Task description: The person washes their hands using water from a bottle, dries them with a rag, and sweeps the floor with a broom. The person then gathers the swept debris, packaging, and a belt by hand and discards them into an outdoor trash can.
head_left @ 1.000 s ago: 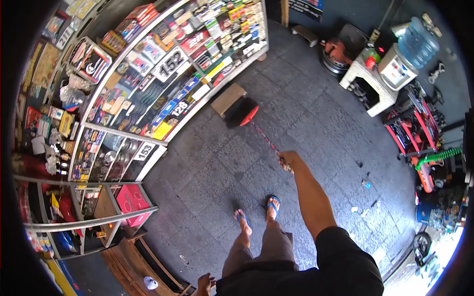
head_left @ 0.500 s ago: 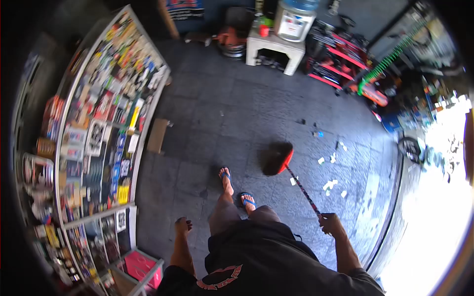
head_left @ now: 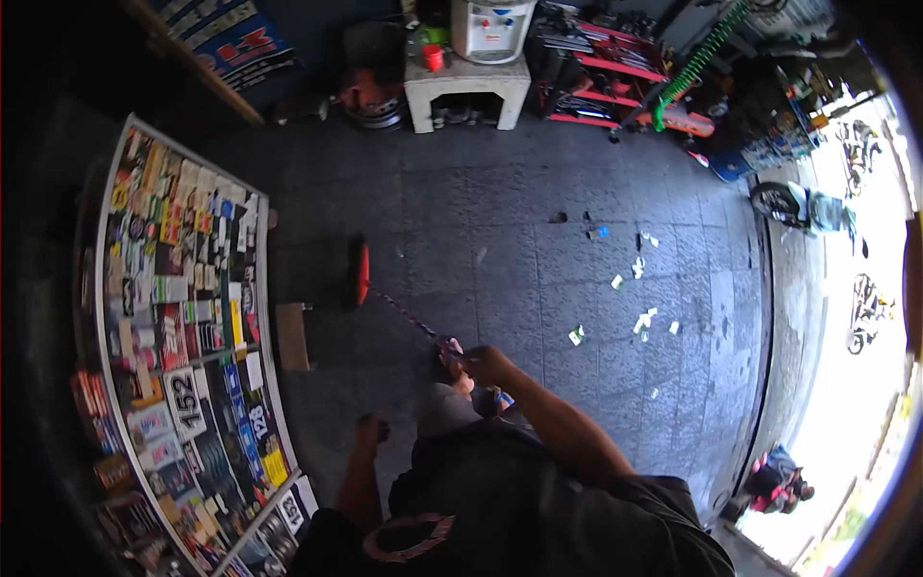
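The right hand [head_left: 478, 363] sits just below the middle of the view, its fingers curled tight around the top end of a broom handle [head_left: 404, 315]. No gap shows between the fingers and the handle; the grip looks like a full fist. From the hand the thin, striped handle runs toward 10 o'clock across the dark tiled floor [head_left: 500, 221] to the broom head [head_left: 358, 273], which has a red back and dark bristles and rests on the floor near the foot of the display counter [head_left: 187, 317].

The left hand [head_left: 370, 429] hangs at the person's side toward 7 o'clock from the right hand, well apart from the broom. It holds and touches nothing; it is dark and blurred, so whether its fingers are loose or closed cannot be told.

A foot in a blue sandal [head_left: 500, 397] shows just beside and below the right hand. Scraps of paper [head_left: 642, 322] lie scattered on the tiles toward 3 o'clock from the hand, well apart from the broom head. A small wooden block [head_left: 292, 337] lies against the counter at 9 o'clock. At 12 o'clock, against the far wall, a white stand [head_left: 466, 87] bears a water dispenser [head_left: 490, 24], with red racks [head_left: 596, 72] to its right.
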Available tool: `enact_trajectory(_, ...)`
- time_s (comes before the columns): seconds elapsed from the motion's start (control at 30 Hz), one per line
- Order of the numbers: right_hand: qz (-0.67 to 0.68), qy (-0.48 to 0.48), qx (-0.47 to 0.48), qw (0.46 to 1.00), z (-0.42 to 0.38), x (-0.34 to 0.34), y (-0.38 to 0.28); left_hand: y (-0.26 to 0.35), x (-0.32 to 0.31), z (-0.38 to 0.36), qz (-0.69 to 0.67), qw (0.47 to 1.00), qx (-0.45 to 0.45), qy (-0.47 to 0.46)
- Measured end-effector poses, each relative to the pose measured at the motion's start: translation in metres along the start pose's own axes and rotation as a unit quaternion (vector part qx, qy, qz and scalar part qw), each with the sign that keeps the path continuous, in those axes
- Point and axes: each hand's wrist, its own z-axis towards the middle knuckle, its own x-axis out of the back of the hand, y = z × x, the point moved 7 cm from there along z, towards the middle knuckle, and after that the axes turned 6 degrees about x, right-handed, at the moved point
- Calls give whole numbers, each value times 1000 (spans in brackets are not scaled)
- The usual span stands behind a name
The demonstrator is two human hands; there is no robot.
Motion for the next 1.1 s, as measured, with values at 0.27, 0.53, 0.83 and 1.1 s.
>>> enact_trajectory(0.27,334,122,-154,922,-102,104,108,127,113,52,2,996,-90,25)
enact_trajectory(0.53,296,270,-303,865,-250,214,208,164,21,86,13,999,26,33)
enact_trajectory(0.83,523,429,-135,724,-278,254,88,245,-110,61,159,986,33,20)
enact_trajectory(1.1,491,417,-192,741,-191,403,208,319,-235,31,154,987,27,43)
